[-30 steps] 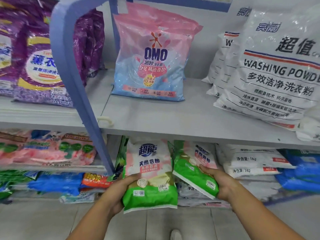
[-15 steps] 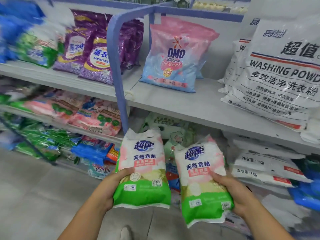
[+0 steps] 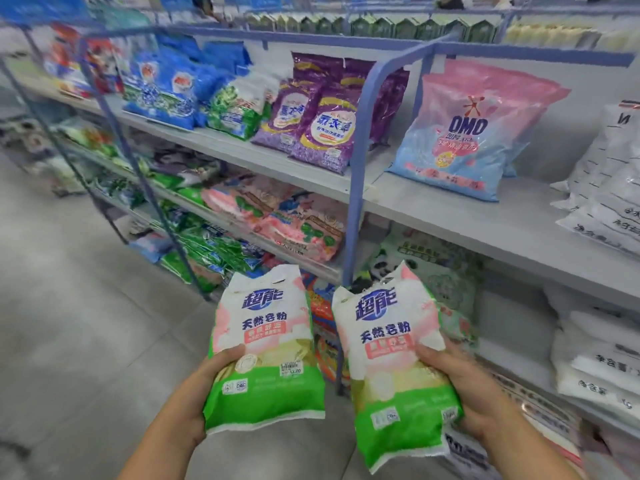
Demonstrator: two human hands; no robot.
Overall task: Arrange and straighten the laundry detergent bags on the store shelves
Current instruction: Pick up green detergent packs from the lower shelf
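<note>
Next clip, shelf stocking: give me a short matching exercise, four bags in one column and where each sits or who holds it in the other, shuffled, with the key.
Column 1
1. OMO bag
2. purple bags
3. left green-and-white bag
4. right green-and-white bag

Column 2
A. held by the right hand
B. upper shelf, left of the blue upright post
C. held by the left hand
D. upper shelf, right of the blue upright post

Pairs: 1-D, 2-B, 3-C, 4-A

Pulled clear of the lower shelf [image 3: 512, 372], both green-and-white bags [image 3: 265, 355] [image 3: 398, 372] now upright, side by side.
</note>
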